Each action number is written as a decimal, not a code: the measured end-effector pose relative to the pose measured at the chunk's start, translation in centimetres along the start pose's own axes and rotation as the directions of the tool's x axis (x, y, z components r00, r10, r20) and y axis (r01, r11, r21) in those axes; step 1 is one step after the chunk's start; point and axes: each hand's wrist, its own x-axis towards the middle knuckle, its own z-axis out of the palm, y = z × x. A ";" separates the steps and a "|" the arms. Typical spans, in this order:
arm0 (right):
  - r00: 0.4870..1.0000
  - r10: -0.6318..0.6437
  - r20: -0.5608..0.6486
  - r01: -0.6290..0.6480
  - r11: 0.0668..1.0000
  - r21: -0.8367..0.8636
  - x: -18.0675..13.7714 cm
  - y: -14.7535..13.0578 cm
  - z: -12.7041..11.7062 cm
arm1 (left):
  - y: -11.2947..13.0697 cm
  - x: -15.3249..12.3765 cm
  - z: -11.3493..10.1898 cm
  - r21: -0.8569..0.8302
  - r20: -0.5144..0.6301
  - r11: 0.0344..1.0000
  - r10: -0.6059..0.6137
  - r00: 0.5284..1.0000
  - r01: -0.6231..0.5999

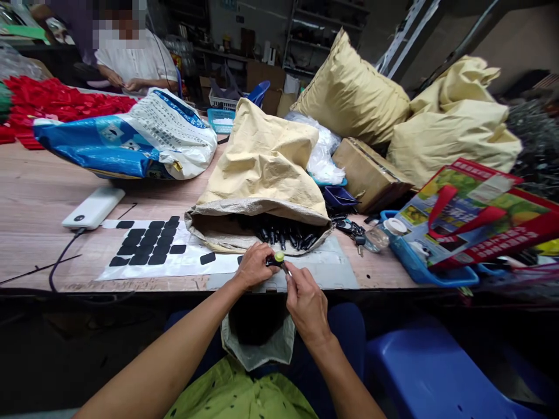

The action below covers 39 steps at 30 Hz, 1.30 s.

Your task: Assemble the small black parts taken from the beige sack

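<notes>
My left hand (254, 265) is closed round a small black part (273, 261) with a round yellow-green piece (279, 256) on its end. Close by on the right, my right hand (305, 297) pinches a thin dark tool (286, 267), its tip touching or very near the black part; its kind is too small to make out. Just beyond both hands, a cream woven sack (266, 157) lies with its mouth facing me and several black parts (283, 233) inside. Left of my hands, a white sheet (183, 267) carries rows of black rounded-square stickers (151, 241).
A second sack (259, 349) gapes in my lap below the table edge. Left stand a white power bank (94, 208) with a cable and a blue-white bag (131, 139). Keys (358, 240), a jar (384, 234) and a blue basket (437, 273) lie right. A person (135, 58) sits across.
</notes>
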 end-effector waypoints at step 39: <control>0.985 -0.140 0.100 0.086 0.904 0.419 5.1 4.0 3.3 | -0.4 -0.1 -0.6 0.012 0.080 0.996 0.082 0.993 -0.083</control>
